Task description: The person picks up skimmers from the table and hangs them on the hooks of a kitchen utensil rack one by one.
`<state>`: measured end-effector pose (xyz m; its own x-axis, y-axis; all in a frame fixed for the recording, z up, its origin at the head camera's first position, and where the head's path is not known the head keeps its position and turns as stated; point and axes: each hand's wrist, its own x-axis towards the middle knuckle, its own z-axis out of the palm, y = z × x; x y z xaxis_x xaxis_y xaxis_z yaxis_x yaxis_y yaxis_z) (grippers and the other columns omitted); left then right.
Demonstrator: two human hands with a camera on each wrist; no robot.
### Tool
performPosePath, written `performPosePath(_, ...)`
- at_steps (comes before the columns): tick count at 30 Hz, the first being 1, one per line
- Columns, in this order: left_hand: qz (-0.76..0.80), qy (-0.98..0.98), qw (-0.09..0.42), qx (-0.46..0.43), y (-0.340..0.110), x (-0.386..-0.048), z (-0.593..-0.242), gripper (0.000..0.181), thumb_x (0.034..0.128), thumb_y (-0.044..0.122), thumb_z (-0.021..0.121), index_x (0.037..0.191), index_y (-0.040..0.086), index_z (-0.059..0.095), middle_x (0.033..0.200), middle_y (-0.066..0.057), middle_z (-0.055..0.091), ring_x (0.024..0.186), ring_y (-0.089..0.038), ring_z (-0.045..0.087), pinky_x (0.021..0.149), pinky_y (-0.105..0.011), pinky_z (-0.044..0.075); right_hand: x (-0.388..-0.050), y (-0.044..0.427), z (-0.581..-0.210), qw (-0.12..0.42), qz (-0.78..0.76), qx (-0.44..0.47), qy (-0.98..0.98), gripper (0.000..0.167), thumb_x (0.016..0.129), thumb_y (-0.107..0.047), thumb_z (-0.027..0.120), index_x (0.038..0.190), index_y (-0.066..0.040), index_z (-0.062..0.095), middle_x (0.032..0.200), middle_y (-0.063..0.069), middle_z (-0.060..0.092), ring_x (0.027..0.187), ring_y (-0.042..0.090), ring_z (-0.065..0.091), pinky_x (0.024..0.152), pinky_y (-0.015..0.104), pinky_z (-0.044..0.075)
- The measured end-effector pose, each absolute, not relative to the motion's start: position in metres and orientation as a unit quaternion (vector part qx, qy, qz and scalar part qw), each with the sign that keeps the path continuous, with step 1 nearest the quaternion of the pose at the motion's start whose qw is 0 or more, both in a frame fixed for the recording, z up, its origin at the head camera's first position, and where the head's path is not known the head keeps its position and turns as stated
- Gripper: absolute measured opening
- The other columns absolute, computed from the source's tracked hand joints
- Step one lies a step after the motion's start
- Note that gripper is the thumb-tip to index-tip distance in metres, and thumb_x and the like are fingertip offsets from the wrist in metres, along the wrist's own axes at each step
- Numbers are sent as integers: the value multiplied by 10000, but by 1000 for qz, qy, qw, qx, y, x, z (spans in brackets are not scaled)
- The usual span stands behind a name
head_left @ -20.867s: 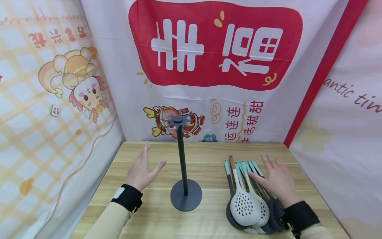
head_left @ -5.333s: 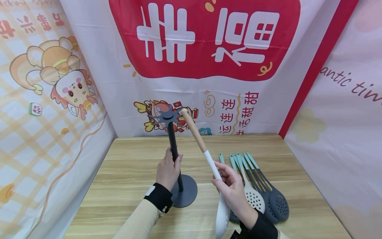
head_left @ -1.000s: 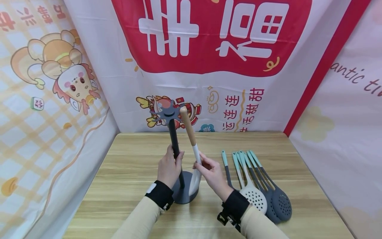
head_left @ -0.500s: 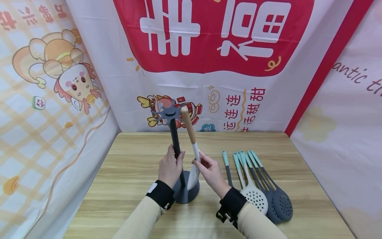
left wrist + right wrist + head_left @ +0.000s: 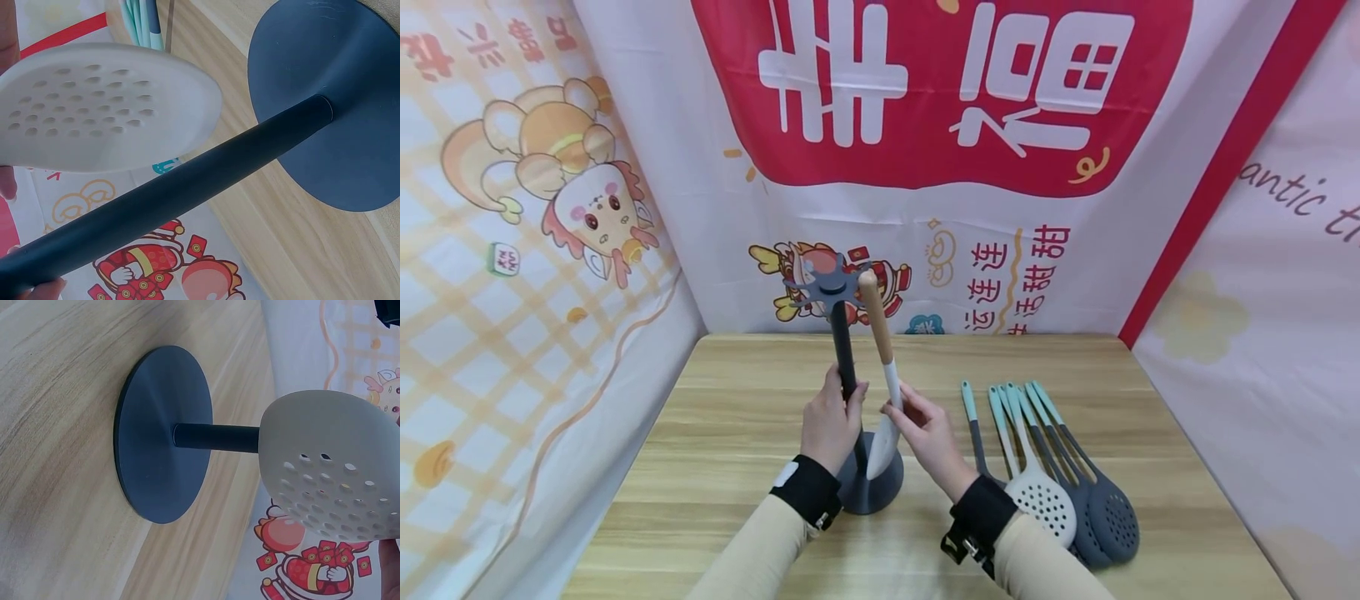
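Skimmer [image 5: 883,451] | pinched in right grip [image 5: 929,431], handle [image 5: 878,321] above | left grip [image 5: 830,423] clasping stand [image 5: 842,346]

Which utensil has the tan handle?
The white perforated skimmer in the right hand. Its handle is tan, while the other utensils, lying on the table, show mint-green handles.

Far cloth [image 5: 865,212]: red panel [image 5: 931,125] bearing 幸福, white, sideways; below it, red lettering [image 5: 1000,283], sideways, reads 运连连 and 活甜甜 | Right cloth [image 5: 1247,275]: "antic", following word cut off | Left cloth [image 5: 527,333]: faint red characters [image 5: 490,46], not surely legible
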<state>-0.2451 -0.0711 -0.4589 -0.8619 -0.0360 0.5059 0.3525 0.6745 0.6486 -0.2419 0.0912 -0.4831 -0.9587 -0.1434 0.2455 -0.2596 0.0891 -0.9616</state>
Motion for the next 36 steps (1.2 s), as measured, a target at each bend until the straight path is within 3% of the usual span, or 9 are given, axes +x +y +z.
performPosePath(15,-392,-880,253,-91,-71,-245,-460,263,1004,248,591,1148,50,495,896,-128,701,718,-266,684,602,-385,598,-241,88,-483,51,658,143,-737,441,970,-132,635,1405,-118,560,1056,139,701,1011,244,681,932,339,579)
performPosePath(27,-391,-878,259,-96,-69,-242,-459,242,999,220,600,1134,50,493,897,-131,708,722,-279,697,598,-404,601,-236,97,-482,55,651,162,-739,452,947,-150,672,1386,-104,577,1156,162,718,1046,273,688,922,295,575)
performPosePath(36,-389,-877,265,-96,-69,-243,-460,248,997,230,604,1129,47,501,886,-126,710,694,-258,678,584,-379,587,-237,114,-482,64,636,132,-758,514,907,-150,724,1398,-134,569,1188,141,708,1085,295,684,945,353,571)
